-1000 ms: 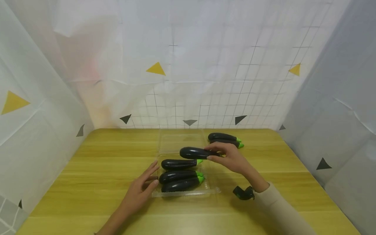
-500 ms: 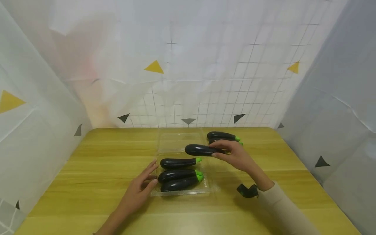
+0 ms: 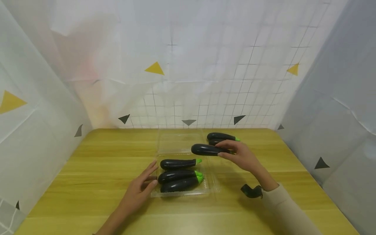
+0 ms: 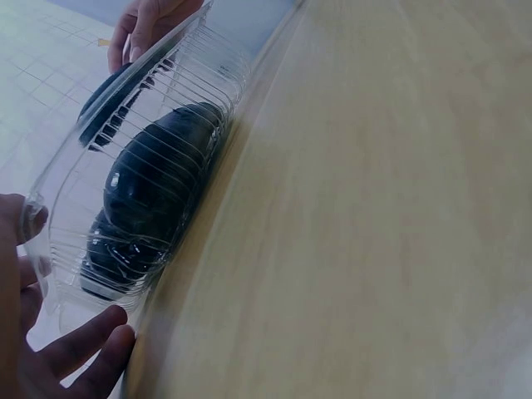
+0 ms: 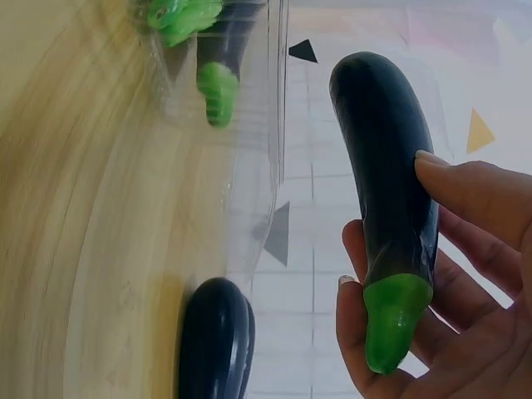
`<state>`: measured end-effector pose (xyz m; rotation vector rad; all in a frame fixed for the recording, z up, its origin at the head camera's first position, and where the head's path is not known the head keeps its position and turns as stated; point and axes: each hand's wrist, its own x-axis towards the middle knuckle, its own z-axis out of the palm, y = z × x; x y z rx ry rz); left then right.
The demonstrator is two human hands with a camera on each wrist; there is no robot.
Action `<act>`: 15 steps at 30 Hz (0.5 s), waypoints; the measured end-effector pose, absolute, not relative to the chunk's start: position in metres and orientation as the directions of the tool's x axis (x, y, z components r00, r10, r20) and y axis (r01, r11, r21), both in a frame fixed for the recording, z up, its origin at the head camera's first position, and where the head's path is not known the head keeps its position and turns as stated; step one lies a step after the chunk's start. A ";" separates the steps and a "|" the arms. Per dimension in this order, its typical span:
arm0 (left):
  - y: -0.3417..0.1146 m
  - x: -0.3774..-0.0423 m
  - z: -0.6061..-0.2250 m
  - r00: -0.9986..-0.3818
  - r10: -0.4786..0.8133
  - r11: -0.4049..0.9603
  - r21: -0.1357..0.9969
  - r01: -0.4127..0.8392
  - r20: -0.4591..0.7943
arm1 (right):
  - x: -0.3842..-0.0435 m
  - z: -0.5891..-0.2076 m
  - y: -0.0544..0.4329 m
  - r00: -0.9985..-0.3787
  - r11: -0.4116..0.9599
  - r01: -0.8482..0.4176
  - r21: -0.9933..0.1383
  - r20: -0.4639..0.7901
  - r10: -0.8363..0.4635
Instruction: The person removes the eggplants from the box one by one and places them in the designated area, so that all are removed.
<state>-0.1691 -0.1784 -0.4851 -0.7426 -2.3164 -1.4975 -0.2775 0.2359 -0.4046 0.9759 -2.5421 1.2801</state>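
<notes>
My right hand (image 3: 239, 156) pinches a dark eggplant (image 3: 207, 149) near its stem end, raised above the right rear part of a clear plastic clamshell box (image 3: 210, 182). Thumb and fingers lie on either side of the held eggplant (image 5: 386, 174), whose green cap (image 5: 397, 320) shows in the right wrist view. Inside the box lie three eggplants (image 3: 177, 164), green stems to the right, with a gap behind the first two. My left hand (image 3: 139, 189) rests loosely spread at the box's left side, fingertips at its wall (image 4: 62, 274).
Two more eggplants (image 3: 221, 136) lie side by side at the table's back right, partly covered by my right hand. The clear lid (image 3: 180, 140) is folded back behind the box. White sheeted walls (image 3: 188, 65) enclose the wooden table (image 3: 111, 156) on three sides.
My right hand has carried the held eggplant to the right and slightly back, toward the pair at the back right. The left hand stays by the box.
</notes>
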 end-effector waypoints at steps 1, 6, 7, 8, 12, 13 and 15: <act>-0.178 -0.169 -0.485 -0.827 0.265 0.327 0.761 0.560 0.495 | -0.278 -0.405 0.238 -0.786 0.436 -0.598 -0.673 0.383 -0.486; -0.178 -0.169 -0.487 -0.827 0.265 0.330 0.759 0.561 0.496 | -0.278 -0.409 0.250 -0.805 0.477 -0.577 -0.663 0.365 -0.467; -0.178 -0.169 -0.487 -0.827 0.265 0.329 0.759 0.561 0.496 | -0.278 -0.409 0.253 -0.808 0.479 -0.574 -0.664 0.363 -0.465; -0.178 -0.169 -0.487 -0.826 0.266 0.330 0.758 0.562 0.497 | -0.278 -0.410 0.255 -0.810 0.484 -0.572 -0.663 0.362 -0.462; -0.178 -0.169 -0.487 -0.826 0.263 0.325 0.760 0.562 0.498 | -0.281 -0.409 0.261 -0.813 0.480 -0.566 -0.670 0.359 -0.458; -0.178 -0.169 -0.486 -0.827 0.262 0.327 0.761 0.561 0.498 | -0.282 -0.408 0.261 -0.814 0.480 -0.565 -0.671 0.359 -0.457; -0.178 -0.169 -0.486 -0.829 0.260 0.330 0.761 0.558 0.495 | -0.284 -0.406 0.262 -0.816 0.477 -0.562 -0.676 0.355 -0.457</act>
